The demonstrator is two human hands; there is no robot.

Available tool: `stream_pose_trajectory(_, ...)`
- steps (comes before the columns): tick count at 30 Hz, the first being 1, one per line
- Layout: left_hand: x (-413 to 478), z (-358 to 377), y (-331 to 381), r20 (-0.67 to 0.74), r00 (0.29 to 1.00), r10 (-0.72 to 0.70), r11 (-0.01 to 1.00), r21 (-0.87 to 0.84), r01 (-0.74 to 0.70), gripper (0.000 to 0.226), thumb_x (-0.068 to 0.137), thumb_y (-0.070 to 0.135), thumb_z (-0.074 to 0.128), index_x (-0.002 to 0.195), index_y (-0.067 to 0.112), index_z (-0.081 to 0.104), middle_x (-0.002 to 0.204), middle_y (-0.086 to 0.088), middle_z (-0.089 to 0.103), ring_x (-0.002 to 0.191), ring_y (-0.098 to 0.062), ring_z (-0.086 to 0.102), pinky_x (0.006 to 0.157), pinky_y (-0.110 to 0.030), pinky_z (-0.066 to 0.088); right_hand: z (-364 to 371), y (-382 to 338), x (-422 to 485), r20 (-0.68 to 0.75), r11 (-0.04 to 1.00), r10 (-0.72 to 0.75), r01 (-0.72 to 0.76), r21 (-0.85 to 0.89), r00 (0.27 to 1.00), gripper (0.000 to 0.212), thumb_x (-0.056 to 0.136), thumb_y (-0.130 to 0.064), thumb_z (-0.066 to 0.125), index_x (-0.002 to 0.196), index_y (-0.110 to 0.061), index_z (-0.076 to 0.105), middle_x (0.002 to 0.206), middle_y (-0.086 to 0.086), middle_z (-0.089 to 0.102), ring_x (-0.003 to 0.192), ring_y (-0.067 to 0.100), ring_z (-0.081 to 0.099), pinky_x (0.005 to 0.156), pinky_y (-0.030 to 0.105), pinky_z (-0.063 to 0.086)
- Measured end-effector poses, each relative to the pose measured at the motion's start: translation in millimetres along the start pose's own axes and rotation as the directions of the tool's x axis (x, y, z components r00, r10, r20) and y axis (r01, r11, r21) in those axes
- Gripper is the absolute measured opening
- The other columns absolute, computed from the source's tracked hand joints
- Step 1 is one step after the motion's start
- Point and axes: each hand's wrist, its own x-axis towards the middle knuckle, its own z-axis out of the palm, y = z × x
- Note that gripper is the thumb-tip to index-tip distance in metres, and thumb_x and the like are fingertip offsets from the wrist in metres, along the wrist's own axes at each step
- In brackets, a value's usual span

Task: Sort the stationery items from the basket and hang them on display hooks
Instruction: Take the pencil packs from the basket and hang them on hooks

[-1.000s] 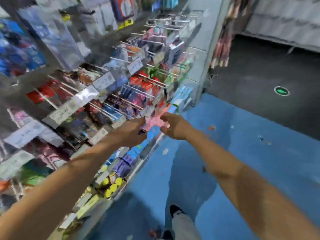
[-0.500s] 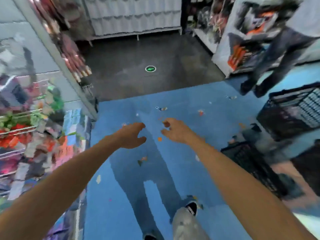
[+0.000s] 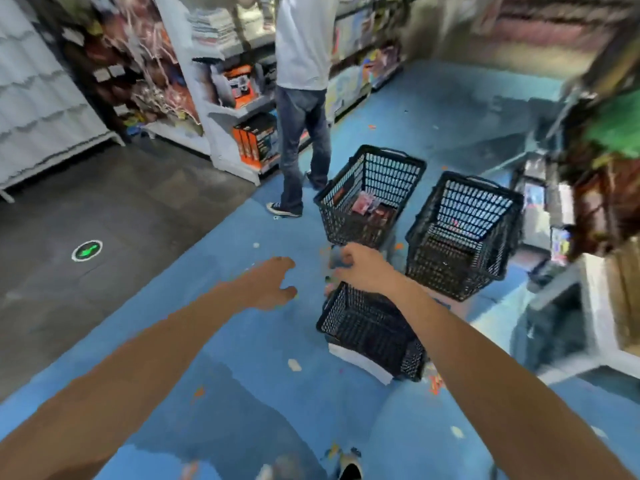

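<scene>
Three black mesh baskets stand on the blue floor. The nearest basket [image 3: 334, 318] lies just under my right wrist, and its contents are too dark to tell. The far basket [image 3: 394, 174] holds pink and dark packets [image 3: 363, 204]. The right basket [image 3: 446, 271] has a few small items at its bottom. My left hand [image 3: 272, 284] hovers left of the nearest basket, fingers relaxed, holding nothing. My right hand [image 3: 360, 268] hangs above that basket's far rim with fingers loosely curled and nothing visible in it. The display hooks are out of view.
A person in a white shirt and jeans [image 3: 301, 109] stands by white shelves [image 3: 228, 112] just beyond the far basket. More blurred shelving [image 3: 588, 209] lines the right side. Scraps litter the blue floor. A green floor marker [image 3: 86, 251] sits on dark flooring to the left.
My view has swung right, away from the hook rack and onto the baskets. Both hands left the rack holding nothing and now reach over the nearest basket.
</scene>
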Motion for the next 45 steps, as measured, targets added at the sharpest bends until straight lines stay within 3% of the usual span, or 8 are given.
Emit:
stream_pose_trajectory(13,327.0,-71.7,54.2,0.19,0.887,0.422,0.891,0.096,-0.444,0.039,0.094,0.028,0.066,0.121,0.0,0.058,0.118,-0.018,0.059,0.113,-0.04,0.06,0.094,-0.05,0.049,-116.1,98.0,164.1,-0.264,0.881,0.422,-0.324,0.345,0.867,0.051,0.099,-0.026,0.062,0.137,0.002,0.046,0.142,0.026,0.05,0.127,0.043,0.051,0.106,0.057,0.043)
stream_pose_trajectory(17,434.2,-89.2,41.8,0.291,0.852,0.436,0.875,0.084,-0.477,0.061,0.099,0.037,0.062,0.145,0.002,0.045,0.145,-0.013,0.05,0.133,-0.035,0.05,0.11,-0.044,0.044,-135.1,113.8,250.0,-0.296,0.779,0.565,-0.38,0.499,0.77,0.045,0.1,-0.03,0.062,0.135,-0.005,0.049,0.132,0.017,0.058,0.111,0.031,0.06,0.102,0.049,0.05)
stream_pose_trajectory(20,497.7,-89.3,35.3,0.376,0.81,0.45,0.866,0.04,-0.499,0.032,0.098,0.034,0.063,0.114,0.007,0.056,0.114,-0.013,0.061,0.107,-0.032,0.061,0.088,-0.042,0.052,-130.7,130.0,297.3,-0.246,0.692,0.64,-0.408,0.595,0.728,0.04,0.101,-0.029,0.063,0.134,-0.012,0.049,0.136,0.007,0.056,0.111,0.02,0.056,0.095,0.036,0.049)
stream_pose_trajectory(23,546.3,-78.4,33.1,0.426,0.777,0.463,0.875,-0.082,-0.477,0.019,0.096,0.029,0.066,0.097,0.017,0.051,0.089,0.004,0.056,0.083,-0.016,0.06,0.063,-0.028,0.041,-122.2,153.0,334.1,-0.147,0.578,0.71,-0.451,0.68,0.688,0.052,0.1,-0.03,0.064,0.144,-0.01,0.044,0.142,0.005,0.051,0.128,0.021,0.051,0.101,0.032,0.044)
stream_pose_trajectory(35,700.1,54.8,35.6,0.549,0.767,0.334,0.912,-0.393,-0.116,0.022,0.09,0.027,0.07,0.077,0.031,0.052,0.069,0.004,0.06,0.058,0.008,0.061,0.042,-0.012,0.041,-73.2,264.0,495.1,0.04,0.324,0.836,-0.55,0.77,0.548,0.043,0.093,-0.023,0.064,0.133,-0.014,0.052,0.104,0.003,0.063,0.085,0.013,0.062,0.077,0.039,0.053)
stream_pose_trajectory(38,721.5,87.6,30.9,0.538,0.782,0.315,0.861,-0.509,0.003,0.018,0.09,0.021,0.073,0.09,0.035,0.064,0.087,0.011,0.069,0.078,0.01,0.066,0.062,-0.009,0.05,-55.8,291.3,522.4,0.06,0.313,0.844,-0.58,0.752,0.533,0.052,0.09,-0.025,0.065,0.135,-0.009,0.046,0.124,0.012,0.063,0.107,0.028,0.063,0.088,0.039,0.055)
stream_pose_trajectory(41,732.5,115.4,24.8,0.567,0.786,0.247,0.827,-0.546,0.134,0.035,0.089,0.027,0.076,0.121,0.034,0.066,0.119,0.003,0.07,0.113,-0.019,0.065,0.1,-0.037,0.054,-43.6,311.6,536.7,0.104,0.264,0.874,-0.644,0.718,0.474,0.061,0.092,-0.025,0.064,0.145,-0.011,0.038,0.141,0.012,0.055,0.12,0.03,0.057,0.098,0.038,0.05)
stream_pose_trajectory(45,739.0,138.7,23.2,0.602,0.771,0.207,0.78,-0.578,0.241,0.035,0.091,0.017,0.074,0.123,0.029,0.069,0.12,0.0,0.072,0.113,-0.02,0.067,0.104,-0.043,0.053,-25.7,330.0,543.0,0.169,0.158,0.892,-0.639,0.753,0.419,0.063,0.095,-0.016,0.055,0.154,-0.011,0.033,0.135,0.009,0.06,0.123,0.033,0.059,0.104,0.045,0.051)
